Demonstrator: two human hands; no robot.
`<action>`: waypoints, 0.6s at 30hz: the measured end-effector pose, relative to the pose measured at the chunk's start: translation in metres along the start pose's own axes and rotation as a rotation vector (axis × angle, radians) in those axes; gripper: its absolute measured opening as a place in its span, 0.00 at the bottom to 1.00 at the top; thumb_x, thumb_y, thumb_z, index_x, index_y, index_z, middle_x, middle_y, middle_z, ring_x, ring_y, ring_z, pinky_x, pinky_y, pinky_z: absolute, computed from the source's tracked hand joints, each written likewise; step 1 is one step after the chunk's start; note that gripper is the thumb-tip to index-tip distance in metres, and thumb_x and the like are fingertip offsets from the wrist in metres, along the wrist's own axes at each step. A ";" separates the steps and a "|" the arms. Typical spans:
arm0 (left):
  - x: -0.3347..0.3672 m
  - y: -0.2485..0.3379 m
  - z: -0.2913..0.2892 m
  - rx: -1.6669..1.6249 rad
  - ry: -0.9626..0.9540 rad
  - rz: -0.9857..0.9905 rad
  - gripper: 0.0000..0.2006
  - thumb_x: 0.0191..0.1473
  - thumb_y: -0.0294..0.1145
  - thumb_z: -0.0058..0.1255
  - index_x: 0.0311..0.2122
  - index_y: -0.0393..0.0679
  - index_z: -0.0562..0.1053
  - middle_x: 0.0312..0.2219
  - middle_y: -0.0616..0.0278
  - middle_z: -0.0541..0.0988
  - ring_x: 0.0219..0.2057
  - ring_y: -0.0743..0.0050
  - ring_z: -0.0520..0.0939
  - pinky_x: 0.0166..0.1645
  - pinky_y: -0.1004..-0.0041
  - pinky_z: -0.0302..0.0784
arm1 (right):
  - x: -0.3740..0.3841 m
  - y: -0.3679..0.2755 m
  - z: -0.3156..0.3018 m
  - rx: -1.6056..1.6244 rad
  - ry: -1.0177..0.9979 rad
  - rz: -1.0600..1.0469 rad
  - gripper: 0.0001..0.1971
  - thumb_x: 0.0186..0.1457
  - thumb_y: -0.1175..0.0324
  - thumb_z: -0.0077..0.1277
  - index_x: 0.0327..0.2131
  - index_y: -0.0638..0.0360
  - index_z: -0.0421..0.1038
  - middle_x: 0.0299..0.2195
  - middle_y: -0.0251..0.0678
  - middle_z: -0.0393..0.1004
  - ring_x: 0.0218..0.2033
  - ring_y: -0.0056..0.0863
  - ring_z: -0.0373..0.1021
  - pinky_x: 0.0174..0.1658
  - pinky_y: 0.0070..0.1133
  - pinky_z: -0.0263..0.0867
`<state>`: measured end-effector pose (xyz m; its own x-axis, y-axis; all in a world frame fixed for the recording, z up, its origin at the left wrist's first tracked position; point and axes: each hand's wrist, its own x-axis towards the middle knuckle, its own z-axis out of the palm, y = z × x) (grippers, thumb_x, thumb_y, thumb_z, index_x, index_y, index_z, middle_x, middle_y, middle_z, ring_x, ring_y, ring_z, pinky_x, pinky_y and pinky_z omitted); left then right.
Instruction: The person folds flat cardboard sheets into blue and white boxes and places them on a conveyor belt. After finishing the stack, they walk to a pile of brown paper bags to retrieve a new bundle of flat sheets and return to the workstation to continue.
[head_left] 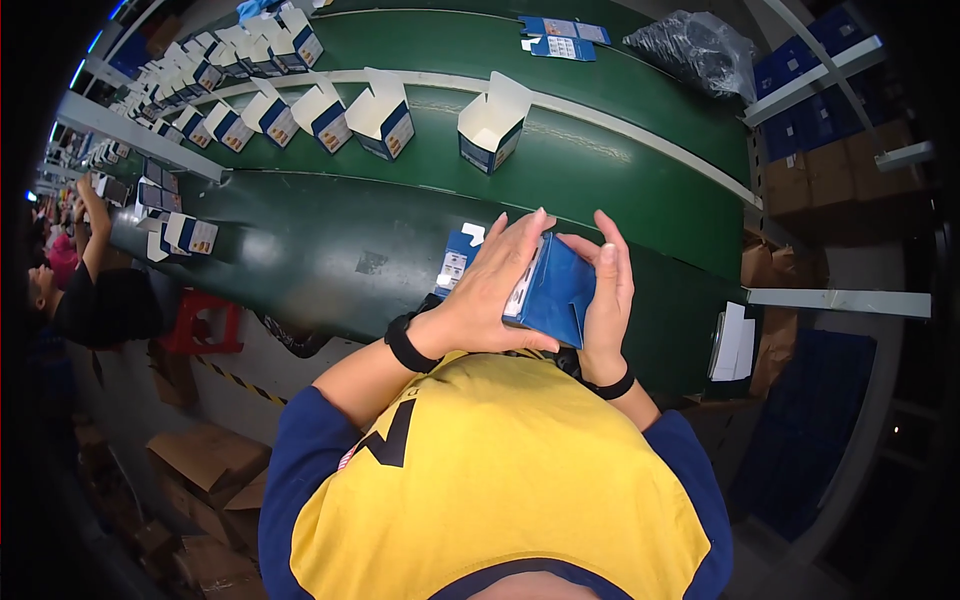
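Note:
A blue cardboard carton (562, 290) is tilted between my two hands, close in front of my chest. My left hand (497, 275) lies along its left side, fingers stretched towards its far edge and thumb at its near lower corner. On the other side my right hand (605, 300) presses against the carton, with its fingers raised and partly spread. A black band circles each wrist. Beside my left hand a flat blue-and-white carton blank (458, 262) lies on the green worktable (320, 265), partly covered by the hand.
Opened cartons (494, 125) stand in a row along the green conveyor (620, 150), with several more at far left. Folded blanks (562, 40) and a grey plastic bag (692, 52) lie at the back. White papers (733, 343) sit at right. A co-worker (100, 290) is at left.

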<state>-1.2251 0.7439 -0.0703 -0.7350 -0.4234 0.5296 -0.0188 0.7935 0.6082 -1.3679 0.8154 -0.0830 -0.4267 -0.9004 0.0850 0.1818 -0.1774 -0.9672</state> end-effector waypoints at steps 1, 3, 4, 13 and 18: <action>0.000 -0.001 0.001 -0.032 0.003 -0.044 0.56 0.29 0.55 0.63 0.60 0.39 0.46 0.51 0.47 0.60 0.54 0.50 0.62 0.60 0.50 0.43 | 0.000 -0.001 0.001 0.074 0.088 -0.029 0.25 0.61 0.53 0.32 0.54 0.61 0.56 0.42 0.40 0.70 0.42 0.27 0.66 0.48 0.22 0.59; 0.002 -0.003 0.003 -0.097 0.008 -0.131 0.60 0.28 0.57 0.63 0.60 0.37 0.42 0.52 0.45 0.59 0.54 0.49 0.62 0.61 0.51 0.42 | 0.005 0.000 0.000 0.089 0.095 -0.033 0.26 0.61 0.52 0.30 0.54 0.60 0.55 0.43 0.40 0.69 0.44 0.27 0.65 0.50 0.22 0.56; 0.003 -0.003 0.002 -0.100 0.007 -0.129 0.60 0.28 0.57 0.63 0.60 0.37 0.42 0.52 0.45 0.59 0.54 0.49 0.62 0.61 0.51 0.42 | 0.010 0.001 -0.001 0.106 0.103 -0.035 0.26 0.61 0.50 0.28 0.55 0.60 0.53 0.44 0.40 0.69 0.46 0.27 0.63 0.52 0.23 0.54; 0.000 -0.026 -0.012 -0.106 -0.023 -0.004 0.63 0.26 0.58 0.64 0.60 0.35 0.40 0.56 0.44 0.53 0.57 0.49 0.57 0.62 0.53 0.38 | 0.016 0.005 0.025 0.295 0.023 -0.072 0.28 0.60 0.48 0.28 0.57 0.57 0.48 0.51 0.41 0.60 0.51 0.31 0.58 0.55 0.26 0.51; -0.001 -0.019 -0.010 0.081 0.022 -0.046 0.64 0.25 0.59 0.64 0.60 0.36 0.38 0.58 0.43 0.48 0.61 0.48 0.49 0.61 0.52 0.36 | 0.028 0.008 0.029 0.443 -0.101 0.008 0.30 0.59 0.48 0.29 0.58 0.57 0.48 0.51 0.43 0.59 0.51 0.35 0.58 0.55 0.29 0.54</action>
<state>-1.2172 0.7246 -0.0765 -0.7173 -0.4685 0.5157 -0.1076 0.8058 0.5824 -1.3532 0.7770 -0.0817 -0.3391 -0.9328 0.1221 0.5556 -0.3033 -0.7742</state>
